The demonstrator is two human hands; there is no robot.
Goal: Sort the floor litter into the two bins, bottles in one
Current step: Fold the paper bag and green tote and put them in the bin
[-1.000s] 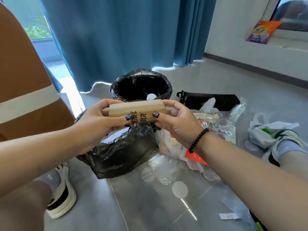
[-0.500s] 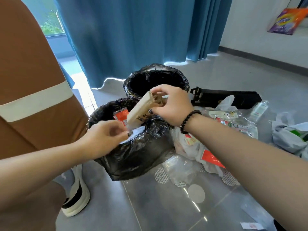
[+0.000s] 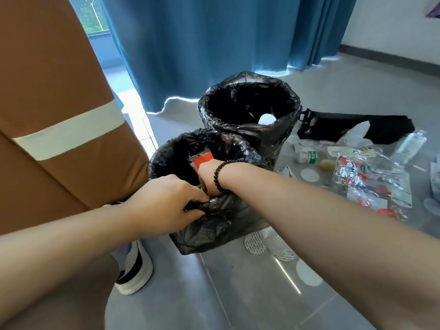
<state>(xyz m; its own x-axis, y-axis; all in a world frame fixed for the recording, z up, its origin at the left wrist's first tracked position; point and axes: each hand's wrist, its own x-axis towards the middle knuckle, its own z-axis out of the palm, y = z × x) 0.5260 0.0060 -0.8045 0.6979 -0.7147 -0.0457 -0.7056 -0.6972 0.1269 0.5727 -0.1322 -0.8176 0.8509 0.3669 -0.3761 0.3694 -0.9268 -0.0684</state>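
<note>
Two bins lined with black bags stand on the grey floor. The near bin [image 3: 238,151] holds a red packet [image 3: 202,160]. Inside the far bin [image 3: 250,91] lies a white bottle cap [image 3: 266,119]. My left hand [image 3: 166,201] grips the near bin's liner at its front rim. My right hand [image 3: 207,175], with a bead bracelet on the wrist, reaches down into that bin; its fingers are hidden inside. To the right lie a small green-labelled bottle [image 3: 308,156], a clear bottle [image 3: 412,144] and crumpled plastic wrappers [image 3: 371,182].
A tall brown carton with white tape [image 3: 59,115] stands close at the left. A blue curtain [image 3: 214,39] hangs behind the bins. A black bag [image 3: 345,125] lies flat beyond the litter. My shoe [image 3: 133,267] is beside the near bin.
The tan box that both hands held has gone out of sight as my right hand tipped it down into the near bin. My left hand let go of it and took hold of the liner.
</note>
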